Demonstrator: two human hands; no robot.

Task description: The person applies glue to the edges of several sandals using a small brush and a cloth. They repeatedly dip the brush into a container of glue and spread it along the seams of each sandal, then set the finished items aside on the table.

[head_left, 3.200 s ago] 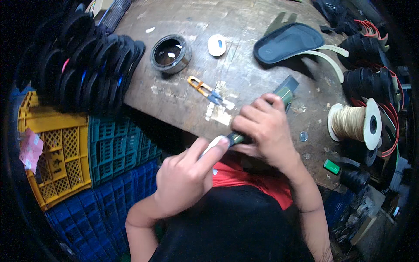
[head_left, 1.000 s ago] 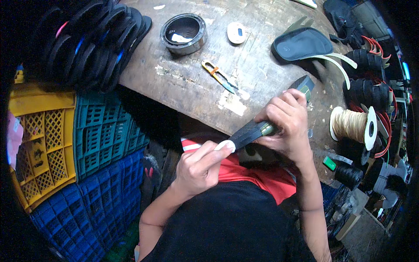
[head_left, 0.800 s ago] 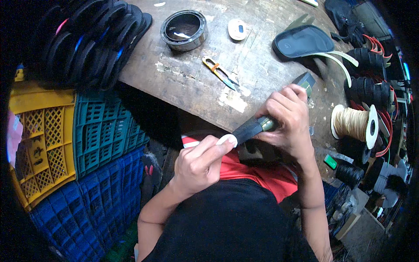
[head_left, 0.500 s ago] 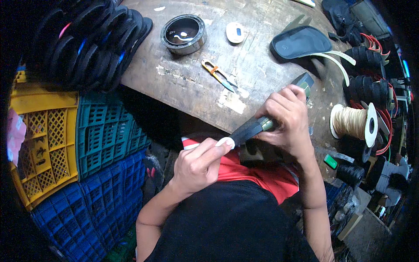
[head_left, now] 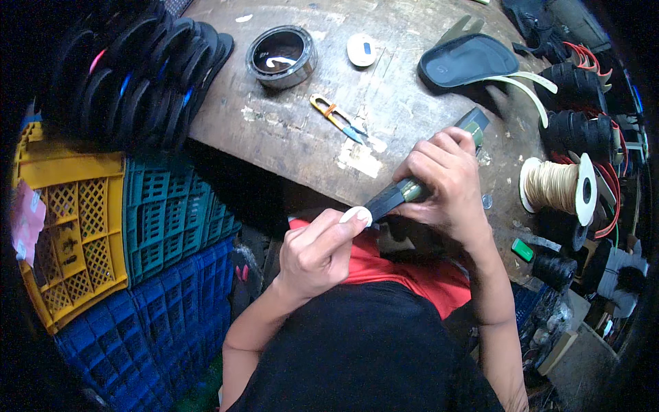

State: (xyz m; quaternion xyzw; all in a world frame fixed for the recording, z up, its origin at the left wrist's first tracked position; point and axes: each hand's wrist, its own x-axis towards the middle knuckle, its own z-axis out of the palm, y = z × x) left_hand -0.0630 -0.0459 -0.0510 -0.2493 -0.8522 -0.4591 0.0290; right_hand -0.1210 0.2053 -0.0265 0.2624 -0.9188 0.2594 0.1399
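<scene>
My left hand (head_left: 316,250) is closed on a small white disc (head_left: 357,215), its thumb pressed on it against the lower end of a long black-and-green object (head_left: 384,201). My right hand (head_left: 445,180) wraps round the middle of that object, whose upper end angles over the table's edge. Just beyond lie yellow-handled thread snips (head_left: 329,113), a round metal container (head_left: 281,56) with a dark inside, a small white device (head_left: 360,50) and a dark sandal sole (head_left: 467,60) with pale straps.
The wooden table (head_left: 240,137) holds stacked black sandals (head_left: 137,89) left and a cord spool (head_left: 556,185), strap rolls (head_left: 580,137) and a green item (head_left: 522,248) right. Yellow (head_left: 82,220), teal (head_left: 165,220) and blue (head_left: 144,343) crates stand lower left. A person (head_left: 618,275) is at far right.
Compared with 3.2 seconds ago, more of the dark object shows between my hands, and the view has shifted. Over the last second both hands keep the same grip with only slight movement.
</scene>
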